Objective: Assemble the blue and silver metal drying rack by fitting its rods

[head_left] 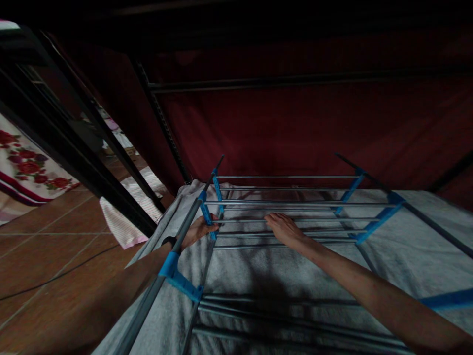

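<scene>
A rack of thin metal rods (303,204) joined by blue plastic brackets lies over a grey blanket. My left hand (198,230) reaches past the rack's left grey tube (190,219) and is closed on a blue bracket (207,217), its thumb and fingertips around the lower part. In the middle, my right hand (283,227) is closed over a metal rod (247,221), palm down, with its fingertips mostly hidden. To the right, another blue bracket (379,222) holds the rods' far ends. A further blue bracket (181,281) joins the left tube nearer to me.
The grey blanket (244,276) spreads under the rack. Dark red cloth (295,133) hangs behind, crossed by a black metal bar (258,85). Black frame posts (74,138) slope at the left, above a tiled floor (70,246) with a cable and a striped cloth (121,222).
</scene>
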{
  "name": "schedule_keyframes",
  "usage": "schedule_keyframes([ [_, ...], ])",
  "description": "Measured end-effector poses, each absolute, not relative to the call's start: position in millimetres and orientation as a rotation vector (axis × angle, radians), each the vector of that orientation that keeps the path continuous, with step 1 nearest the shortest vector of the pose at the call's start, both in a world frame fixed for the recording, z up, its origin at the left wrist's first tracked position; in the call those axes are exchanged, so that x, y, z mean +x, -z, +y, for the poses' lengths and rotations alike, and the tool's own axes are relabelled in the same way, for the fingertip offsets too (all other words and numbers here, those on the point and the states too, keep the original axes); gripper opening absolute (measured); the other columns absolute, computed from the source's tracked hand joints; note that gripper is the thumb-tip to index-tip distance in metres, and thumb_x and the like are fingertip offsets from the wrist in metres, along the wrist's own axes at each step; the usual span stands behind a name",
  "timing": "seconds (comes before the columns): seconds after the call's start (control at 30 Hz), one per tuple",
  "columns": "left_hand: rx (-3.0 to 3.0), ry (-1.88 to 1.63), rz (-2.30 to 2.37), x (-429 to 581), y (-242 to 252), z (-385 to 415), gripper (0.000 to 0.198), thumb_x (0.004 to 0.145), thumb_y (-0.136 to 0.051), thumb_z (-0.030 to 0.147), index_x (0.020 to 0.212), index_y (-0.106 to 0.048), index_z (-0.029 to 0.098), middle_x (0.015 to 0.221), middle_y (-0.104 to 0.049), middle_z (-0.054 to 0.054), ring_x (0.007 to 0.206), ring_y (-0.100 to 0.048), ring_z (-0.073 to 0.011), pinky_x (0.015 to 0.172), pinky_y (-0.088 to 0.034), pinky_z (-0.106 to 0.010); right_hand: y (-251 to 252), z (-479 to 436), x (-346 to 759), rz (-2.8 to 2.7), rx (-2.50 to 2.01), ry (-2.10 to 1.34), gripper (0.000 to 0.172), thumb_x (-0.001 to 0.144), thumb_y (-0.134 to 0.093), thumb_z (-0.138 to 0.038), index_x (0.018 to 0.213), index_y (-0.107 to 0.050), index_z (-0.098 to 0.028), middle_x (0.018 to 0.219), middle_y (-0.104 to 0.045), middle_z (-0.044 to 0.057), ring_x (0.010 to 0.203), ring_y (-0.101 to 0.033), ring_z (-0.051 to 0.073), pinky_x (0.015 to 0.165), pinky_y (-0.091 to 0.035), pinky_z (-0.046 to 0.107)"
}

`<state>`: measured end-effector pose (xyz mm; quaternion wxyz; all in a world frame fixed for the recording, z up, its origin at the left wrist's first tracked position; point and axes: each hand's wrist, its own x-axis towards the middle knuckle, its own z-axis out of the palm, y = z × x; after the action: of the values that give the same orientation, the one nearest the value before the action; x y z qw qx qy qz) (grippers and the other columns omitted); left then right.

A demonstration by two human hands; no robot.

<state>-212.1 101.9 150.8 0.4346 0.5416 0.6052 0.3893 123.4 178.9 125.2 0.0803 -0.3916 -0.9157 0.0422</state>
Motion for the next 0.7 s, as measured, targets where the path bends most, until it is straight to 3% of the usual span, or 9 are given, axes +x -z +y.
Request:
schedule_keyframes([
  [0.3, 1.272, -0.989, 1.456, -205.5, -146.9, 99.4, 0.040, 0.063, -0.085, 0.052, 0.079, -0.061, 0.024, 0.075, -0.057, 0.000, 0.081, -0.052, -0.0237, 0.083, -0.041, -0.039, -129.5, 178.0, 125.2, -2.744, -1.160, -0.124, 0.026, 0.104, -0.042, -0.016, 0.113, -0.067, -0.016, 0.116, -0.069, 0.012, 0.108, -0.064, 0.025, 0.097, -0.047, 0.039],
  [0.53, 1.317, -1.079, 1.534, -195.4, -148.0, 96.3, 0.030, 0.068, -0.079, 0.053, 0.074, -0.062, 0.028, 0.076, -0.064, -0.005, 0.085, -0.058, -0.0318, 0.086, -0.044, -0.047, -137.0, 170.5, 106.9, -2.780, -1.067, -0.010, 0.031, 0.103, -0.039, -0.015, 0.121, -0.064, -0.018, 0.121, -0.068, 0.013, 0.106, -0.065, 0.024, 0.099, -0.047, 0.041],
  [0.7, 1.311, -1.178, 1.723, -193.9, -127.0, 108.3, 0.033, 0.062, -0.077, 0.052, 0.064, -0.052, 0.031, 0.064, -0.055, -0.003, 0.082, -0.058, -0.0348, 0.080, -0.044, -0.049, -146.6, 163.0, 38.4, -2.828, -0.911, -0.066, 0.041, 0.099, -0.035, -0.007, 0.130, -0.058, -0.017, 0.123, -0.068, 0.013, 0.109, -0.066, 0.025, 0.096, -0.050, 0.040],
])
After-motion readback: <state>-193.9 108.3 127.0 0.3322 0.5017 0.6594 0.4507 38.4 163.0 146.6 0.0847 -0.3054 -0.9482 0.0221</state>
